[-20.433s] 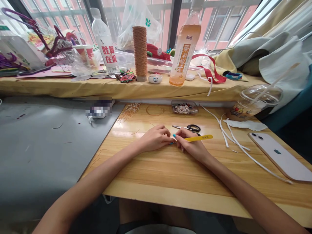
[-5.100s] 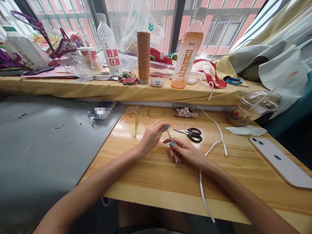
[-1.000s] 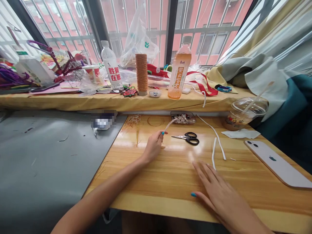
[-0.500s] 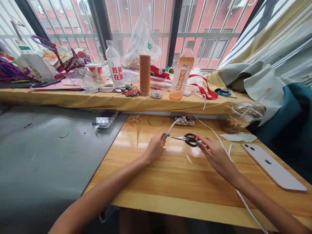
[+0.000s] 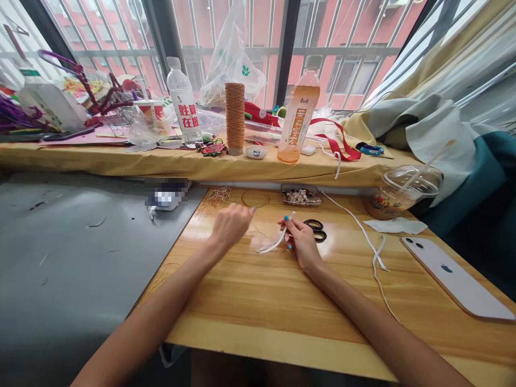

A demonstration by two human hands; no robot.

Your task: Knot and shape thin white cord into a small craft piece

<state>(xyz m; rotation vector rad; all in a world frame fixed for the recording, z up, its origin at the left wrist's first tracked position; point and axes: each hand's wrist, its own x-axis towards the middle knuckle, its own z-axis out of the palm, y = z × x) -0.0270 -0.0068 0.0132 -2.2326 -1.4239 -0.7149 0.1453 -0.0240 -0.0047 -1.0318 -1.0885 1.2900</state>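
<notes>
My right hand (image 5: 301, 244) pinches a short white strip (image 5: 274, 244) between thumb and fingers; the strip's free end rests on the wooden table (image 5: 282, 301). Black-handled scissors (image 5: 317, 231) lie just behind that hand. My left hand (image 5: 230, 226) hovers to the left with its fingers curled under, close to a heap of thin copper wire (image 5: 215, 196) and a wire ring (image 5: 255, 199). What those fingers hold, if anything, is hidden.
A small tray of beads (image 5: 301, 194) sits at the table's back edge. A long white strap (image 5: 368, 236), a tissue (image 5: 399, 226), a lidded plastic cup (image 5: 407, 188) and a phone (image 5: 455, 277) lie on the right. The cluttered sill holds a thread spool (image 5: 235, 115) and two bottles.
The white strip passed from my left hand to my right. My left hand moved left toward the wire heap; my right hand came in from the scissors.
</notes>
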